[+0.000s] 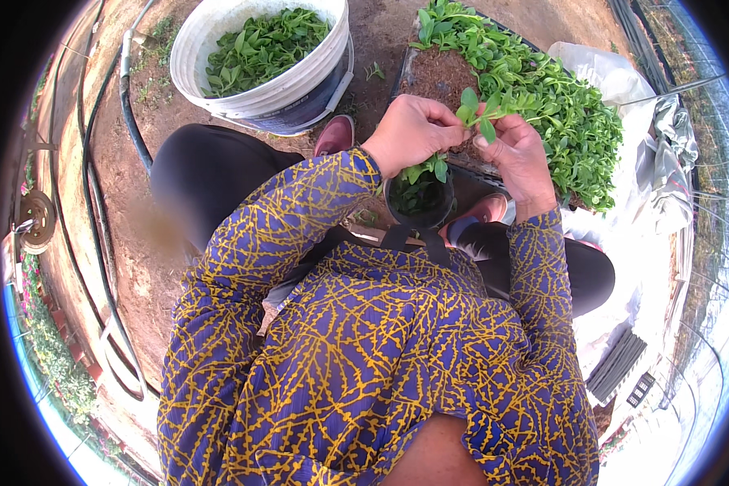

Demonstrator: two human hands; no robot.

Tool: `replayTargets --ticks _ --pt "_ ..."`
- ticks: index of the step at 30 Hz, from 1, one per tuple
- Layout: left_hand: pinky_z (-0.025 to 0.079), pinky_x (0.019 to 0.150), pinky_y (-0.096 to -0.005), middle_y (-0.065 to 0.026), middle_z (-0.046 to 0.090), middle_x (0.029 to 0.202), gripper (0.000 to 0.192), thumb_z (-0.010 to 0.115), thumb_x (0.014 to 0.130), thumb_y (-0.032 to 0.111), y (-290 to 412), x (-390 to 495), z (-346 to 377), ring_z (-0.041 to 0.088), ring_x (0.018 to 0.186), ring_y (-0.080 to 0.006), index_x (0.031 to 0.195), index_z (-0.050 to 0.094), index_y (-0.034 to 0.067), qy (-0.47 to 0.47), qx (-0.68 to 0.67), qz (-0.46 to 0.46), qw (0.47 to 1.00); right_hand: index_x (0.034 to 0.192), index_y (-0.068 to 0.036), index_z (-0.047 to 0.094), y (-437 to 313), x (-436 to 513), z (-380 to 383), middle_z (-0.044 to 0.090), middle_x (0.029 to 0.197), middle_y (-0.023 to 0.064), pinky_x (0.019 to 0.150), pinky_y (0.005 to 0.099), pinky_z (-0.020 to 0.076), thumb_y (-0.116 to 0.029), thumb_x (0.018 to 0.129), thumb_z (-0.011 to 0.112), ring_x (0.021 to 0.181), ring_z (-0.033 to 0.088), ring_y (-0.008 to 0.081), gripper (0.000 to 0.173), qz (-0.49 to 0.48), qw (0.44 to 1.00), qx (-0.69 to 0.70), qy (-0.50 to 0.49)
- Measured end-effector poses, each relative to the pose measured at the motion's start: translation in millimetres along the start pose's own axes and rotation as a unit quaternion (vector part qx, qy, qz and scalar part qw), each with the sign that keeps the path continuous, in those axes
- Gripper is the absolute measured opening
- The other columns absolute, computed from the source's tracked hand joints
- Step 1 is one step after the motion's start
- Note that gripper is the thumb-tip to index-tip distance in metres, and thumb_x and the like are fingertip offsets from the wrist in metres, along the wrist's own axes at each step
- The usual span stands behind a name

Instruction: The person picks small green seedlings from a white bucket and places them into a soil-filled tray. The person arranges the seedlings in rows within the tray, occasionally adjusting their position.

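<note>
Between both hands, just in front of the tray, a leafy green plant cutting (491, 112) is held up. My left hand (412, 135) pinches it near its lower end with thumb and fingertips. From the other side, my right hand (518, 159) grips the same cutting by the stem with thumb and bent fingers; its exact hold is partly hidden by leaves. Below the hands stands a dark round pot (420, 209) with green leaves inside. Beyond them lies a black tray (492, 173) of brown growing medium (440, 76), partly covered by dense green seedlings (562, 115).
A white plastic bucket (188, 73) holding loose leafy cuttings (264, 51) stands at the upper left. Dark hoses (91, 182) run over the bare soil at left. Pale plastic sheeting (638, 182) lies at right, with a stack of dark trays (616, 367) lower down.
</note>
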State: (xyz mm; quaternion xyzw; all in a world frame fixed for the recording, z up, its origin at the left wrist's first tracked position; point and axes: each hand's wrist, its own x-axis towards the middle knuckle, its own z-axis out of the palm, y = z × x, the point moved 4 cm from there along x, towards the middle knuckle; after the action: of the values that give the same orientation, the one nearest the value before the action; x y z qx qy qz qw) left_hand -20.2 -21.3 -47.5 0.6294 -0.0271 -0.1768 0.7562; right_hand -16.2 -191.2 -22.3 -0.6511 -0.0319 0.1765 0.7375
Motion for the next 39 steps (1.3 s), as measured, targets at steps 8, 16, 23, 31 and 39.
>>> replayTargets --ticks 8,16,23,31,39 --pt "0.044 0.056 -0.0206 0.0009 0.064 0.077 0.020 0.076 0.081 0.010 -4 -1 7 0.055 0.064 -0.0054 0.096 0.067 0.001 -0.020 -0.163 -0.034 0.986 0.092 -0.001 0.065 3 2 -9 0.067 0.086 0.0065 0.058 0.0214 0.0477 -0.009 0.088 0.069 0.068 0.062 0.0107 0.010 0.013 0.998 0.025 0.057" --pt "0.043 0.055 -0.0197 0.0012 0.063 0.074 0.013 0.075 0.082 0.010 -8 -6 3 0.054 0.062 -0.0047 0.089 0.068 0.003 0.041 -0.272 -0.048 0.960 0.102 0.003 0.061 -21 5 -35 0.068 0.088 0.0135 0.065 0.0247 0.0578 0.001 0.087 0.065 0.074 0.068 0.0181 0.016 -0.025 0.988 0.007 0.151" --pt "0.042 0.053 -0.0266 -0.0007 0.060 0.062 0.028 0.084 0.071 0.022 -10 -14 16 0.052 0.058 -0.0075 0.082 0.069 0.001 -0.107 0.254 0.002 0.961 0.100 0.004 0.061 -45 55 -38 0.067 0.090 0.0121 0.071 0.0227 0.0578 0.001 0.087 0.064 0.084 0.070 0.0187 0.014 -0.055 0.980 -0.166 0.093" --pt "0.046 0.055 -0.0298 -0.0069 0.061 0.065 0.054 0.079 0.076 0.021 -5 -17 15 0.057 0.058 -0.0139 0.121 0.057 0.002 -0.102 0.304 0.037 0.947 0.097 -0.009 0.065 -27 96 -35 0.067 0.085 0.0039 0.061 0.0309 0.0463 -0.013 0.078 0.070 0.059 0.055 0.0136 0.021 -0.125 0.859 -0.493 0.067" --pt "0.042 0.050 -0.0210 0.0011 0.060 0.068 0.024 0.068 0.088 0.019 -12 -12 20 0.055 0.058 -0.0065 0.106 0.063 0.002 -0.083 -0.058 -0.098 0.990 0.097 -0.011 0.064 -32 100 -33 0.069 0.092 0.0064 0.064 0.0338 0.0484 -0.013 0.077 0.070 0.062 0.060 0.0223 0.021 -0.146 0.797 -0.575 0.112"
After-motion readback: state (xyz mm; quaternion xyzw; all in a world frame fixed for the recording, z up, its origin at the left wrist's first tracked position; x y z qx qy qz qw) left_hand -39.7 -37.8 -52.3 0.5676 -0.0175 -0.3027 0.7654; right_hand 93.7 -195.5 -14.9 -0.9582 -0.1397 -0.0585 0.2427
